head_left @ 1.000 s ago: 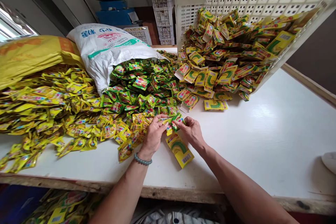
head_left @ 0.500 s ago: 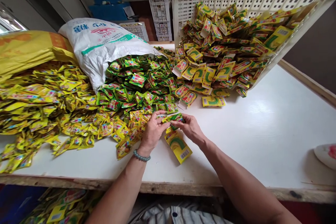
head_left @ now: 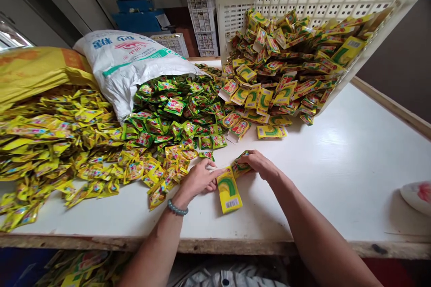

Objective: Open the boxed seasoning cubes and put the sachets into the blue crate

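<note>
My left hand [head_left: 200, 178], with a beaded bracelet at the wrist, grips the upper left edge of a flat yellow carton [head_left: 229, 192]. Its thumb lies over the carton's top, and the barcode end points toward me. Just to the right, my right hand [head_left: 261, 163] is closed on a small green-and-yellow sachet [head_left: 240, 165], held beside the carton's upper end. The fingers partly hide this sachet, so I cannot tell whether there is more than one. A single green sachet [head_left: 207, 155] lies beyond my left hand.
Yellow sachets [head_left: 90, 143] and green sachets [head_left: 175, 107] spill from a yellow sack [head_left: 43, 69] and a white sack [head_left: 134, 54]. A tipped white crate [head_left: 232, 9] pours out yellow cartons [head_left: 276, 69]. At the right edge sits a white rounded object [head_left: 415, 197].
My hands have moved apart. The left has come down onto the yellow carton, which was lying loose and now sits straighter. My right hand has carried the sachet to the right.
</note>
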The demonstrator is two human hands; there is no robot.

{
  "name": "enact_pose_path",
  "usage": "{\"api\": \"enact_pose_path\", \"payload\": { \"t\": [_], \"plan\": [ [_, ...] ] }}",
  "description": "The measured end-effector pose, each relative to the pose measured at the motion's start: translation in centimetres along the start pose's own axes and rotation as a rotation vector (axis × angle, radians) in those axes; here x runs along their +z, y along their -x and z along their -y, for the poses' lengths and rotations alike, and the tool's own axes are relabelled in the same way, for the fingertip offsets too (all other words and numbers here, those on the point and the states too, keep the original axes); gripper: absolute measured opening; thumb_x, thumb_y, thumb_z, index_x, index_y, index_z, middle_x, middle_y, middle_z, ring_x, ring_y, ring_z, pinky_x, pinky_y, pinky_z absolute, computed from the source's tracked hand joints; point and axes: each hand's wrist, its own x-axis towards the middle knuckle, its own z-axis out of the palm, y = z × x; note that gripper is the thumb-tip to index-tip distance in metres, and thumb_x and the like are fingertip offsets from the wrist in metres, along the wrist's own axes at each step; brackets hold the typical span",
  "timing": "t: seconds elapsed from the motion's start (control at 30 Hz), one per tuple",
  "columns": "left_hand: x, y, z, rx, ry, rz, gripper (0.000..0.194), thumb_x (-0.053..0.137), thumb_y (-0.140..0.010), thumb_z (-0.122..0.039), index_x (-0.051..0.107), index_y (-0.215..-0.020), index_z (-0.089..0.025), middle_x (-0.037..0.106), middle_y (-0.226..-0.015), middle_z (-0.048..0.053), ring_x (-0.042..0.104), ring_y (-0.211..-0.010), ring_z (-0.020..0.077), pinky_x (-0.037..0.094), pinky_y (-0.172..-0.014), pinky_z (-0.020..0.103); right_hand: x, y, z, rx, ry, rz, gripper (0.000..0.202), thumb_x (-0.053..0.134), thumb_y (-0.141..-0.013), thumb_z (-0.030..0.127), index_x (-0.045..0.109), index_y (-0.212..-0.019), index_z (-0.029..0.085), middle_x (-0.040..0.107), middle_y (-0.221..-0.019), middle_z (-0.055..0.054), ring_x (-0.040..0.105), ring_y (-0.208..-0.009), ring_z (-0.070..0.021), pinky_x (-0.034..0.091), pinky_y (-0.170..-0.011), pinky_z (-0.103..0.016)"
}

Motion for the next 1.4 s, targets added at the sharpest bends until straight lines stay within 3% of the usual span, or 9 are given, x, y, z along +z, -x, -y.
{"api": "enact_pose_path", "payload": {
  "t": [0.1,0.23,0.37,0.47,0.67,0.8,0.93,1.1,1.4],
  "plan": [
    [0.1,0.3,-0.4,0.042,0.078,0.117,0.063,0.074,-0.067,-0.059,0.051,-0.109,-0.019,0.071,-0.068,0.004,0.068,-0.06,0.0198,0.051,-0.053,0.026,1.6,0.3,0.0,-0.046,-0.233,-0.007,0.025,0.072,-0.061,0.03,0.057,-0.078,0.018,0.065,-0.071,-0.003,0.062,-0.067,-0.0185,0.05,-0.053,-0.027],
    [0.9,0.3,-0.8,0.298,0.089,-0.043,0.07,0.082,-0.065,-0.043,0.054,-0.123,-0.017,0.07,-0.108,0.012,0.067,-0.098,0.0267,0.053,-0.083,0.034,3.9,0.3,-0.6,-0.246,-0.473,0.036,0.04,0.076,-0.064,0.046,0.057,-0.087,0.018,0.063,-0.078,-0.001,0.061,-0.07,-0.0154,0.051,-0.059,-0.027],
    [1.6,0.0,-0.9,0.333,0.14,-0.063,0.08,0.079,-0.069,-0.029,0.043,-0.139,-0.019,0.066,-0.12,0.011,0.065,-0.101,0.025,0.053,-0.087,0.035,4.1,0.2,-0.8,-0.396,-0.541,0.022,0.042,0.078,-0.067,0.047,0.058,-0.091,0.019,0.064,-0.082,0.0,0.06,-0.071,-0.0141,0.051,-0.067,-0.029],
    [1.2,-0.3,-1.0,0.309,0.259,-0.063,0.077,0.073,-0.074,-0.026,0.038,-0.143,-0.022,0.066,-0.12,0.01,0.066,-0.099,0.0231,0.053,-0.085,0.034,3.0,0.3,-0.1,-0.473,-0.537,0.044,0.037,0.08,-0.067,0.043,0.06,-0.086,0.019,0.065,-0.078,0.001,0.06,-0.073,-0.014,0.048,-0.072,-0.029],
    [0.4,-1.0,-1.3,0.371,0.471,-0.142,0.076,0.07,-0.076,-0.024,0.036,-0.144,-0.025,0.064,-0.124,0.008,0.062,-0.109,0.0224,0.05,-0.09,0.031,2.8,1.3,0.7,-0.39,-0.403,0.323,0.041,0.083,-0.062,0.042,0.064,-0.088,0.018,0.067,-0.079,0.0,0.06,-0.072,-0.0143,0.047,-0.07,-0.029],
    [0.6,-1.0,-1.6,0.368,0.578,-0.132,0.072,0.067,-0.082,-0.034,0.033,-0.145,-0.026,0.061,-0.129,0.009,0.059,-0.116,0.0225,0.047,-0.098,0.035,4.2,1.0,-0.4,-0.395,-0.394,0.201,0.041,0.082,-0.062,0.046,0.061,-0.084,0.018,0.064,-0.074,0.001,0.057,-0.066,-0.0129,0.046,-0.063,-0.027],
    [1.0,-0.5,-1.2,0.307,0.525,-0.039,0.094,0.076,-0.074,-0.03,0.017,-0.148,-0.03,0.064,-0.124,0.007,0.063,-0.109,0.0216,0.049,-0.095,0.036,4.3,0.4,-0.6,-0.45,-0.443,0.025,0.037,0.078,-0.065,0.045,0.056,-0.077,0.018,0.06,-0.068,0.002,0.054,-0.063,-0.0122,0.046,-0.061,-0.027],
    [1.4,-0.5,-0.2,0.212,0.308,0.035,0.059,0.079,-0.069,-0.035,0.05,-0.118,-0.018,0.071,-0.1,0.007,0.068,-0.092,0.0234,0.054,-0.084,0.037,3.1,0.4,0.3,-0.579,-0.453,-0.083,0.033,0.074,-0.069,0.046,0.06,-0.082,0.019,0.064,-0.075,0.0,0.056,-0.069,-0.0139,0.048,-0.069,-0.029],
    [-0.2,-0.1,-1.1,0.251,0.137,0.093,0.04,0.081,-0.067,-0.037,0.061,-0.095,-0.015,0.072,-0.084,0.003,0.067,-0.074,0.0183,0.052,-0.069,0.029,0.0,0.7,1.0,-0.676,0.217,0.064,0.017,0.068,-0.076,0.036,0.063,-0.072,0.02,0.065,-0.068,-0.001,0.054,-0.066,-0.016,0.043,-0.063,-0.026]
  ]
}}
